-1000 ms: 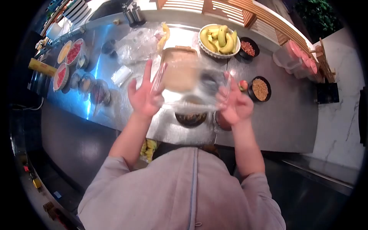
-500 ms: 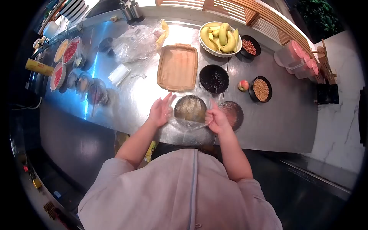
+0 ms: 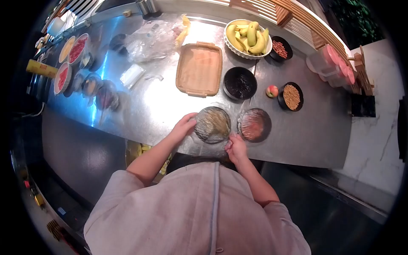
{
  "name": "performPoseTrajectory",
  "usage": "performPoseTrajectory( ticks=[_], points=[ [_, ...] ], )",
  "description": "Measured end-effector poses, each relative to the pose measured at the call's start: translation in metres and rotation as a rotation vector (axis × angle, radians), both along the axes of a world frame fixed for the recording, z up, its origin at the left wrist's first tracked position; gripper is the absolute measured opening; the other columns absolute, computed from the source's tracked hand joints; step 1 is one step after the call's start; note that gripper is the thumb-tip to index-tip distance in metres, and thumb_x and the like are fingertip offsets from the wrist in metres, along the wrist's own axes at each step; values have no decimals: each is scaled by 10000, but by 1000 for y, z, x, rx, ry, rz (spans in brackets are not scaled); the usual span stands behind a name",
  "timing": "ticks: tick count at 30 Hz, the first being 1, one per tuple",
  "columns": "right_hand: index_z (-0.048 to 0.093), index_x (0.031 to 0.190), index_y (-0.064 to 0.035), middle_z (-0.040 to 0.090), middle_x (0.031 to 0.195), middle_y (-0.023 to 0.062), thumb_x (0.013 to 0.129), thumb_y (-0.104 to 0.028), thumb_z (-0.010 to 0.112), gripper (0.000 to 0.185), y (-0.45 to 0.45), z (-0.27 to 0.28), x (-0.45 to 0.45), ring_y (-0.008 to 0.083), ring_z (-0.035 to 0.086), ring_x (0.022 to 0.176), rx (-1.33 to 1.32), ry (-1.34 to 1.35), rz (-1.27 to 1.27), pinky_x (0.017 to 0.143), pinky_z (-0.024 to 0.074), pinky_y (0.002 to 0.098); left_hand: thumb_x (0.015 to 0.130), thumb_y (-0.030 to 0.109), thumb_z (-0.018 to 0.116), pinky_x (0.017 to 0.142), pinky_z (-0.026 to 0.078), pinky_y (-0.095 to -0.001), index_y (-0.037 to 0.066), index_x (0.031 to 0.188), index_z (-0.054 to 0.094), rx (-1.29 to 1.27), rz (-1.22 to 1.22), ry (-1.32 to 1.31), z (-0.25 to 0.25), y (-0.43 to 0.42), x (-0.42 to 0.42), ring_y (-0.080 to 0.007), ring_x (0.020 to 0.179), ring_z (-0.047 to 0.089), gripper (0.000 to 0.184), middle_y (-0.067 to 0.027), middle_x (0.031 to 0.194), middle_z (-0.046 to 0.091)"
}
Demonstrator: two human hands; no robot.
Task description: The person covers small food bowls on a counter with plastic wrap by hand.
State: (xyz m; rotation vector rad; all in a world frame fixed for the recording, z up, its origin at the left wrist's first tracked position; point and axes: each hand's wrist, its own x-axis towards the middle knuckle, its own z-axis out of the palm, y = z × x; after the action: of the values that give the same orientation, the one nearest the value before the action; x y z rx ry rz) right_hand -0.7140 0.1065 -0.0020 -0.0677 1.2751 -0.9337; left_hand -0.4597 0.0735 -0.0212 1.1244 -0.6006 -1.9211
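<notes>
A dark round bowl [image 3: 212, 124] under crinkled cling film stands near the table's front edge. My left hand [image 3: 185, 126] rests at its left side, fingers stretched out against the rim. At the bowl's lower right, my right hand [image 3: 236, 148] is closed in a pinch on a gathered edge of the cling film [image 3: 226, 144]. Just right of it stands another film-covered bowl [image 3: 255, 125] with something reddish inside. Behind them are a black bowl of dark, glossy contents [image 3: 240, 83] and a rectangular woven tray [image 3: 199, 70].
Bananas fill a white fluted bowl [image 3: 227, 39] at the back. A peach-like fruit [image 3: 272, 91], a bowl of tan nuts or beans [image 3: 291, 97] and a bowl of reddish nuts [image 3: 279, 49] stand right. Crumpled plastic [image 3: 148, 42], several bowls and a yellow box [image 3: 41, 69] lie left.
Both hands have come down onto the bowl's sides, the right one lower and nearer me. The film now lies wrinkled over the bowl. The view has shifted slightly.
</notes>
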Motion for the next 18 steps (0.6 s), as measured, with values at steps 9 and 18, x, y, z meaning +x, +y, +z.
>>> performPoseTrajectory(
  ticks=[9,18],
  points=[
    [518,1220,-45,619,923,53,910,-64,586,317,31,32,-24,146,600,800,-57,161,161,733,511,300,804,222,705,844,513,-376,80,1074,682,-358,124,-1268,34,-72,106,-273,938,636,306,-134,1016,663],
    [548,1154,-32,647,903,48,914,-46,597,246,42,23,-46,122,606,750,-235,345,438,697,499,256,810,114,571,844,514,-446,101,929,719,-601,-322,-1832,52,-165,185,-312,988,631,191,-111,1015,684]
  ],
)
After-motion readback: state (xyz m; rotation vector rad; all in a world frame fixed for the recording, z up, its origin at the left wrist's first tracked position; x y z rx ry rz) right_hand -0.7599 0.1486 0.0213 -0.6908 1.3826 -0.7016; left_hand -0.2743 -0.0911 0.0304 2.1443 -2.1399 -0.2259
